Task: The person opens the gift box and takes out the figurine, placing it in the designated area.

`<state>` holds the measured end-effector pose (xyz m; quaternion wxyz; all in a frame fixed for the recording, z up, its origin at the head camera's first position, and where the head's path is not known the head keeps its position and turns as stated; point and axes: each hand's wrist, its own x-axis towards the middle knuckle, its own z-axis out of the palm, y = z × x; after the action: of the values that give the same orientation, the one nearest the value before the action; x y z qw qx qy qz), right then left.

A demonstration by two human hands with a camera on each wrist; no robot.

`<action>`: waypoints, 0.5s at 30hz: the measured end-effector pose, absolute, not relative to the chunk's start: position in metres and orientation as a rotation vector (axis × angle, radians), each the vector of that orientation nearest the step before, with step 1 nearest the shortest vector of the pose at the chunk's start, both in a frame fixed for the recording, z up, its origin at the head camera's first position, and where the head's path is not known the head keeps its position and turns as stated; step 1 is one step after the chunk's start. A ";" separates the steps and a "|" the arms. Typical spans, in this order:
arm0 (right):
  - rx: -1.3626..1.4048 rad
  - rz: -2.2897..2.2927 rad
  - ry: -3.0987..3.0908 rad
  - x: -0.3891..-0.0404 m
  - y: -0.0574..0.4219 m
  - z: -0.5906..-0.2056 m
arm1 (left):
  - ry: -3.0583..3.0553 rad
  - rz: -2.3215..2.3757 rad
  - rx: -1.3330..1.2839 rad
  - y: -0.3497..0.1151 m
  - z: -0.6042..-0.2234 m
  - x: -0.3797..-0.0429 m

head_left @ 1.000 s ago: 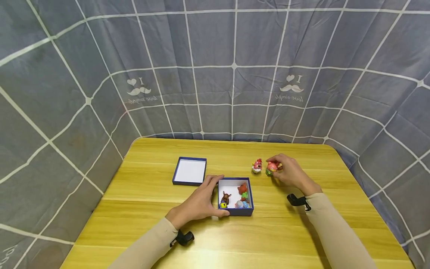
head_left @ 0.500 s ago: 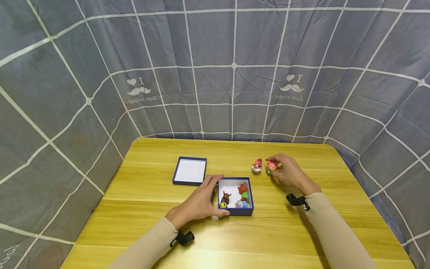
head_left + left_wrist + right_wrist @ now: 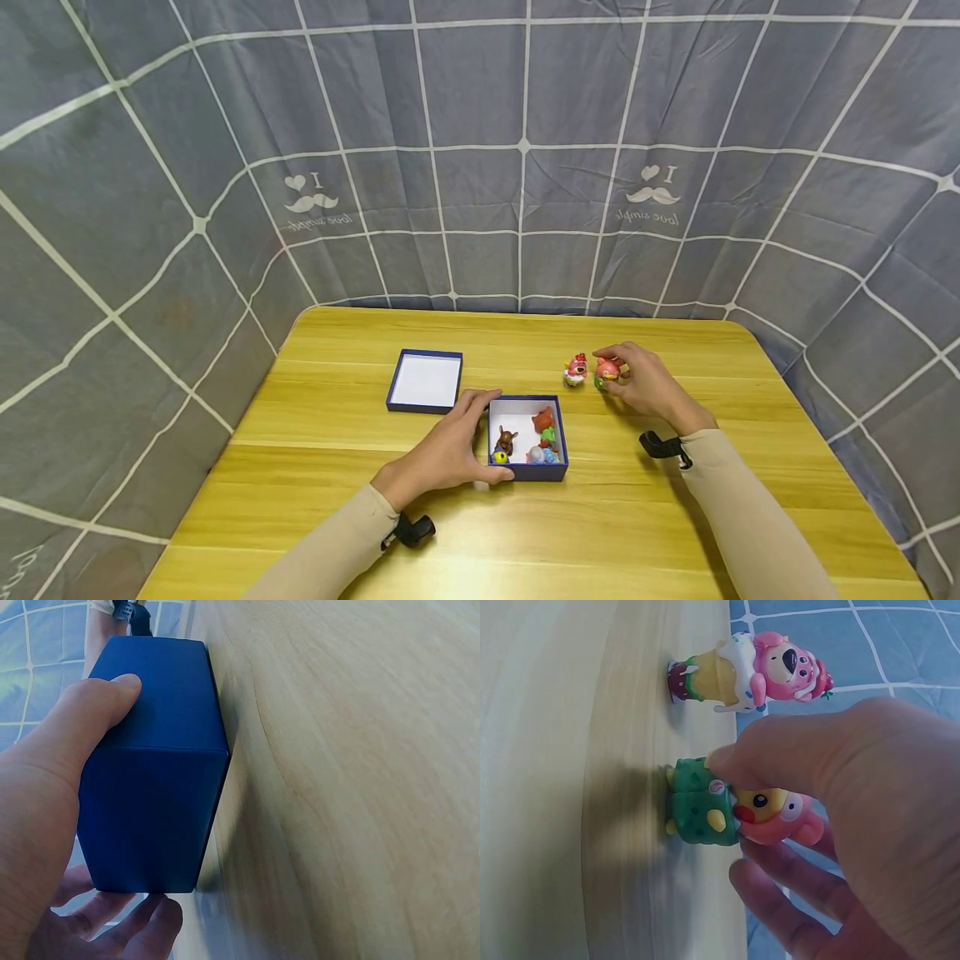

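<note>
My left hand grips the left side of an open blue box, thumb on the near wall and fingers at the far one. Inside the white-lined box lie several small toy figures, among them a brown eared one, a reddish one and a pale blue one. With thumb and fingers my right hand pinches a toy figurine that has a green body, yellow face and pink hood; it stands on the table. Just left of it a pink bear figurine stands upright.
The blue box lid, white inside, lies left of and behind the box. All of this rests on a yellow wood-grain table. A grey checked curtain hangs around the table's back and sides.
</note>
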<state>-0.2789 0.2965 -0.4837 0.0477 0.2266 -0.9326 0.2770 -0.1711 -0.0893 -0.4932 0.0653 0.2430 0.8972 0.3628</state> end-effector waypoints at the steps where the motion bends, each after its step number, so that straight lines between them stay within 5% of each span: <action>1: 0.689 0.840 -2.846 -0.279 0.297 -0.483 | 2.706 1.096 0.733 -0.089 -0.493 -0.171; 15: 0.684 0.723 -2.748 -0.266 0.289 -0.463 | 2.709 1.093 0.738 -0.089 -0.492 -0.172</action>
<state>-0.2662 0.2895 -0.4631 0.1090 0.2327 -0.9346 0.2460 -0.1719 -0.0892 -0.4922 0.0643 0.2443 0.8973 0.3621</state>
